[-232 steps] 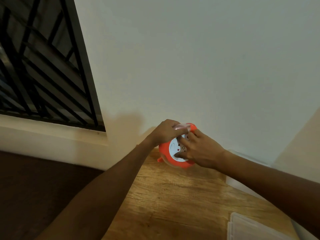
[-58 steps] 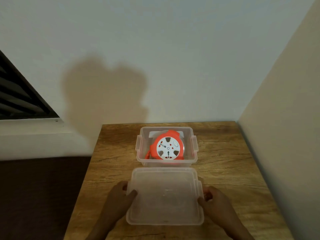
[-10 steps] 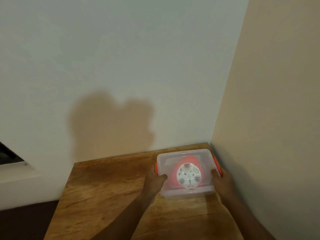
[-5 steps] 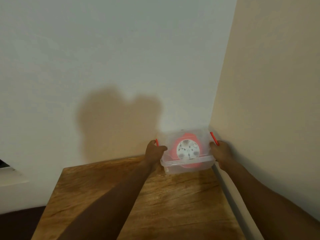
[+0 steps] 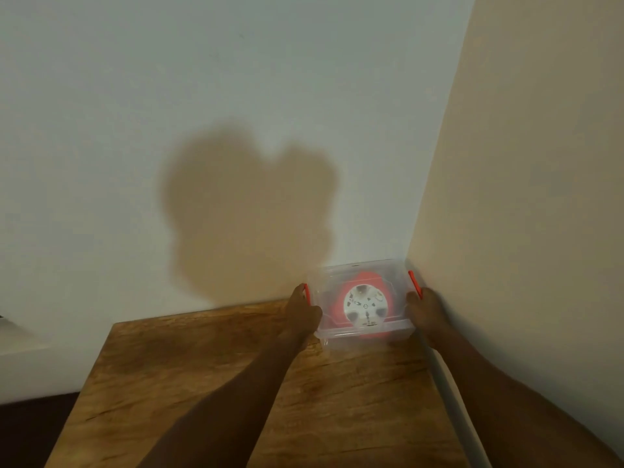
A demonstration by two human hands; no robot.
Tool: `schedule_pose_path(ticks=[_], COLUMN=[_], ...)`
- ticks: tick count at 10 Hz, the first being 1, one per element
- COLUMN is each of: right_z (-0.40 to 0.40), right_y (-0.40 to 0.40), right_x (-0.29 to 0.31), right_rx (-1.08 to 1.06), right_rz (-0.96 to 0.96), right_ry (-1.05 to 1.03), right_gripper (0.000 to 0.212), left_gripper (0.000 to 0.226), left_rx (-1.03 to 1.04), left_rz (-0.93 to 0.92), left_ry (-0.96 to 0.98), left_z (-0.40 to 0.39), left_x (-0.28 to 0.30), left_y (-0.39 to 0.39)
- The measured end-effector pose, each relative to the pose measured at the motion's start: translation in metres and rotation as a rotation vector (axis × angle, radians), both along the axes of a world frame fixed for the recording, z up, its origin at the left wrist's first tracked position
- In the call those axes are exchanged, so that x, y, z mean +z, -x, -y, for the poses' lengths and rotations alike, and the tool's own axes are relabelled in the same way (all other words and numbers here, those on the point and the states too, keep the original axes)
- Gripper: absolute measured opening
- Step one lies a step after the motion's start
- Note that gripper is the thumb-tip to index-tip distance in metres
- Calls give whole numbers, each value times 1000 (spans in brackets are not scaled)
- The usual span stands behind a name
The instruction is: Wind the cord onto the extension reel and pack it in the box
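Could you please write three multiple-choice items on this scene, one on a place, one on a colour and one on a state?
1. Where on the table is the box?
A. near left corner
B. far right corner, by the walls
C. middle

2. What colour are the latches?
A. blue
B. black
C. orange-red

3. What state is the box in?
A. lid on, reel inside
B. open and empty
C. lid off, reel beside it

Key: 1 B, it sits where the two walls meet. 2 C, both side clips show orange-red. 3 A, the reel shows through the clear lid, with the left hand and right hand at the box's sides.
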State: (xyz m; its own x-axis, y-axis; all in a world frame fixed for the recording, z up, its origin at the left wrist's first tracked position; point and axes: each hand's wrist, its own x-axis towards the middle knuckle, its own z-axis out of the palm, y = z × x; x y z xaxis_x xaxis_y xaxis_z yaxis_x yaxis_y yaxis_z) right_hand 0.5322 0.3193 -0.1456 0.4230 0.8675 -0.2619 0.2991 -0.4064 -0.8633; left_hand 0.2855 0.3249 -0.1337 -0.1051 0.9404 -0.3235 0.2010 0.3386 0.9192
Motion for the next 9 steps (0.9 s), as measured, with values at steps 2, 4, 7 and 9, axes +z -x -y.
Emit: schedule_pose_path(ticks=[2, 4, 7, 9], right_z=[-8, -8, 24, 111], right_y=[7, 6, 22, 74], right_x=[2, 5, 0, -34], right_rx=[12, 25, 21, 263], right_rz=[42, -33, 172, 509], right_ry=[1, -12, -360, -390], right_gripper=[29, 35, 57, 59], left_gripper=[71, 65, 70, 48], left_rx=[-32, -41, -61, -220], left_rz=[-76, -128, -234, -644], left_ry=[-45, -37, 33, 15], left_z=[-9, -3, 32, 59], left_x=[-1, 0, 3, -19], left_y=[2, -3, 36, 125])
